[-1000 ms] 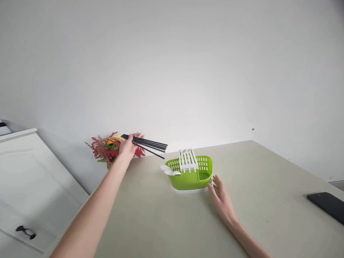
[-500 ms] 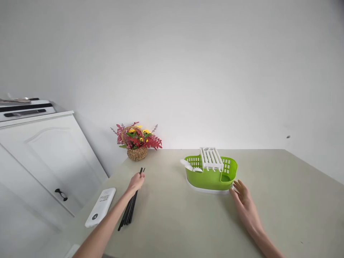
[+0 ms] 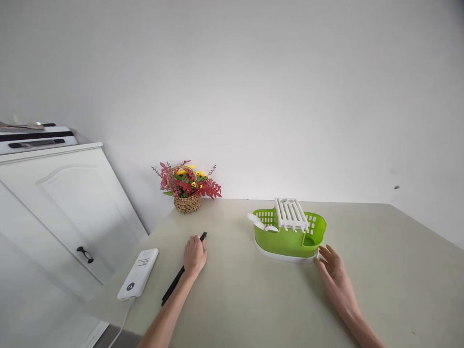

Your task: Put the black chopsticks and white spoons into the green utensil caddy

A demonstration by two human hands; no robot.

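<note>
My left hand (image 3: 195, 254) is closed around a bundle of black chopsticks (image 3: 173, 286), which slants across the table on the left. Their thin ends poke out beyond my fingers; the thicker ends point toward me. At the right end of a green cutlery basket (image 3: 277, 242), my right hand (image 3: 333, 269) has its thumb and fingers around the edge of the white base (image 3: 279, 257). A white slotted rack (image 3: 291, 213) with small hooks sits across the basket's top. White spoons (image 3: 258, 222) lean out of its left side.
Behind my left hand, a wicker basket of artificial flowers (image 3: 187, 203) stands by the wall. A white power bank (image 3: 138, 274) with a cable (image 3: 125, 320) lies at the table's left edge. Beside the table is a white cabinet (image 3: 72, 203).
My left hand has shifted right and turned knuckles-up over the chopsticks, which now lie closer together. My right hand stays at the basket's end. The view has moved slightly.
</note>
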